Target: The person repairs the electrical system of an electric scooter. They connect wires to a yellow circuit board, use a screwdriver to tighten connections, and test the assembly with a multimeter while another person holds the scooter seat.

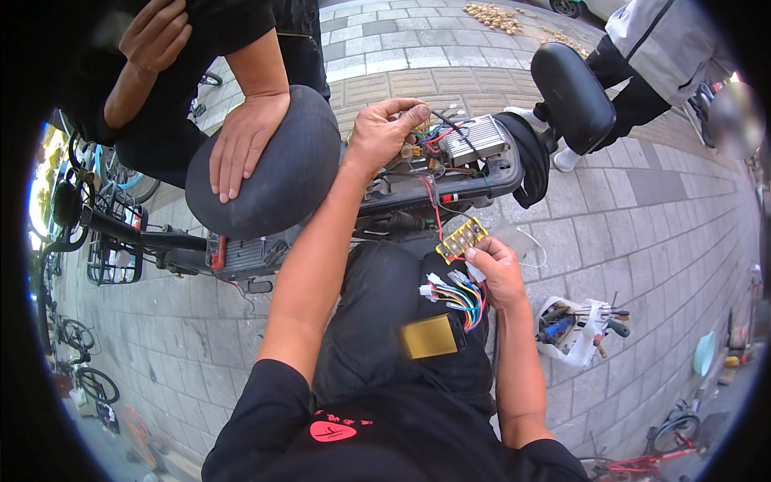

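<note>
My left hand (381,135) is closed over the e-bike's open rear frame, its thumb and fingers pinching a black wire (443,119). Just beside it, a silver finned controller box (476,141) sits in the frame among coloured wires. My right hand (498,273) is closed on the lower edge of a yellow terminal block (462,240) with dark metal contacts. Thin red and dark wires run up from the block toward the frame. On my lap lies a gold controller box (434,336) with a bundle of coloured wires (462,295) and white connectors.
Another person's hand (242,145) presses on the black bike seat (269,165) at the left. A black backrest (572,96) stands at the far right, with another person behind it. On the paving at right is a white tool container (577,345) holding screwdrivers.
</note>
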Available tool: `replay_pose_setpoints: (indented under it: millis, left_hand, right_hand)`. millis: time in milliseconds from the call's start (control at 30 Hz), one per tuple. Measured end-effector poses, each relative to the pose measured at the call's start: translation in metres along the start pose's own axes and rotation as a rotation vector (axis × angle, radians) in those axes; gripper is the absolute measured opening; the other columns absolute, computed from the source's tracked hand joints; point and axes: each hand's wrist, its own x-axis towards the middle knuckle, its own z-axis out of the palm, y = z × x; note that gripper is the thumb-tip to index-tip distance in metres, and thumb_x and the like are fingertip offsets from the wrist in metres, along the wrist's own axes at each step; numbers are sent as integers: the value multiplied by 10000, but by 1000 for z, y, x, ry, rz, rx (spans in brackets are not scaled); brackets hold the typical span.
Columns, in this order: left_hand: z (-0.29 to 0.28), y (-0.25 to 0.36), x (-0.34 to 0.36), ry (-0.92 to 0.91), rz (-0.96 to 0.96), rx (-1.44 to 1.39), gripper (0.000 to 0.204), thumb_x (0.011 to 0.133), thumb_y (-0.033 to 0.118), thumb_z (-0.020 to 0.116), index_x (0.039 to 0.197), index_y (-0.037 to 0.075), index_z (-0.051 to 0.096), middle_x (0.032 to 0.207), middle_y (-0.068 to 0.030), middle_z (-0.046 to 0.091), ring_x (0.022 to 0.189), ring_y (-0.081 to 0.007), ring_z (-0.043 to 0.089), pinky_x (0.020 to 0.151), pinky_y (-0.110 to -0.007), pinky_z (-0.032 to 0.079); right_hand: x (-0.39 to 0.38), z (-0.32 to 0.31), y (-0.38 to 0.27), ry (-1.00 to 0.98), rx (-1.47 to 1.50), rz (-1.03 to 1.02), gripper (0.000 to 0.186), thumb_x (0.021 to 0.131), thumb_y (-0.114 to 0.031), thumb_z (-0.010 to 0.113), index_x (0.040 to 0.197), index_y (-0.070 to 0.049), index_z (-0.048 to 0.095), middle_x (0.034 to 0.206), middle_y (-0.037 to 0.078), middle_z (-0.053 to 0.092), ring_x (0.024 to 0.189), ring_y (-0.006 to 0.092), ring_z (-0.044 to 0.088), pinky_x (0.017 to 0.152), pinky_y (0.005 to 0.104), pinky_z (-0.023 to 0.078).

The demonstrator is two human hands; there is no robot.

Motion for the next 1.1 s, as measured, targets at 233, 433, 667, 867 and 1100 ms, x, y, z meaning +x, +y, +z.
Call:
replay_pose_setpoints:
  millis: [233,433,667,867,1100]
  left_hand:
    - [-12,-15,-9,-92,-31,-299,338,1041,222,760,1302,9,725,1063,-64,798,772,-75,699,577,-217,489]
    - [-26,-35,-31,-42,14,-467,321,1084,159,675,1383,45,644,1186,-106,777,842,-121,733,620,-203,484]
    - [-34,-51,-49,-77,24,-625,370,1068,68,642,1433,69,588,1272,-156,746,990,-161,736,687,-218,486]
    - [-27,-47,-66,-78,56,-625,453,1030,-62,583,1468,43,536,1397,-170,687,1129,-199,713,905,-270,551]
    - [-35,-48,-68,-148,79,-730,522,990,-128,600,1487,-5,498,1472,-185,629,1262,-258,686,1098,-355,555]
  right_hand:
    - [3,0,3,37,-21,5,103,976,-95,753,950,-44,668,927,18,710,770,74,640,653,251,548]
    - [9,-2,-2,62,-159,96,135,959,-127,785,977,-12,718,921,24,732,768,67,616,703,259,503]
    - [16,10,-13,153,-479,137,162,943,-174,797,881,-47,720,773,-33,662,589,42,521,468,243,404]
    - [25,1,-16,145,-694,125,195,944,-214,803,884,-43,731,778,-21,684,612,53,546,493,266,425]
    - [12,19,-65,134,-874,144,307,971,-287,781,948,18,763,801,16,714,660,76,591,598,273,479]
